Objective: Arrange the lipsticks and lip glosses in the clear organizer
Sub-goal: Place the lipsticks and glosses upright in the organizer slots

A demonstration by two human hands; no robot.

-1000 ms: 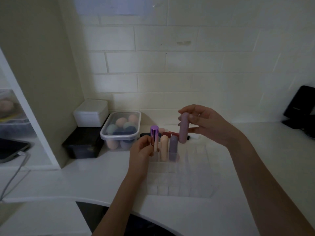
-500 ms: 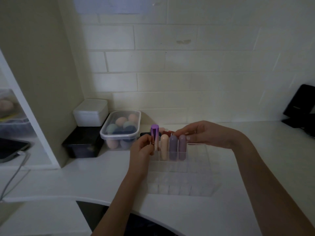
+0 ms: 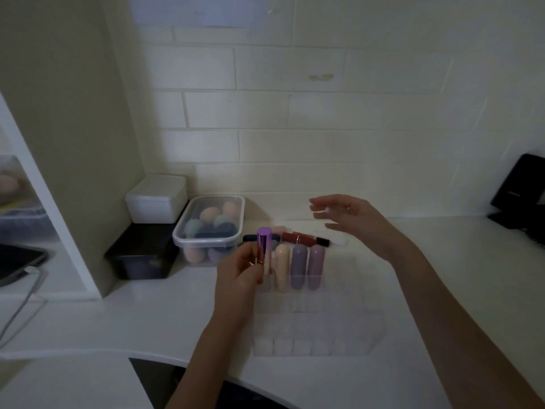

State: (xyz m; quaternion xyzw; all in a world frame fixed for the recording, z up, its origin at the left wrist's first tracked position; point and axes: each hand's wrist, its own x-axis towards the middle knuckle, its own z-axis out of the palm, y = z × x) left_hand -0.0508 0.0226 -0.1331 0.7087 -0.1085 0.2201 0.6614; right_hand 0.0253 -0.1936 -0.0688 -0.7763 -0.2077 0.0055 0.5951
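The clear organizer (image 3: 318, 335) sits on the white counter in front of me. In its back row stand a peach tube (image 3: 282, 267), a purple tube (image 3: 298, 267) and a mauve tube (image 3: 316, 267). My left hand (image 3: 239, 278) grips a shiny purple lipstick (image 3: 263, 246) upright at the organizer's back-left corner. My right hand (image 3: 351, 219) hovers above and behind the organizer, fingers loosely spread and holding nothing. Behind the organizer lie a red lip gloss (image 3: 303, 239), a dark tube (image 3: 250, 238) and a pale pink one (image 3: 278, 230).
A clear tub of makeup sponges (image 3: 209, 228) stands at the left, beside a white box (image 3: 156, 199) stacked on a black box (image 3: 141, 255). A tiled wall is close behind. A black object (image 3: 522, 196) sits at the far right. A tablet with cable (image 3: 17, 261) lies at the far left.
My right hand lowered the mauve tube into the back row beside the purple one, let it go and lifted away up and right. My left hand kept holding the shiny purple lipstick.
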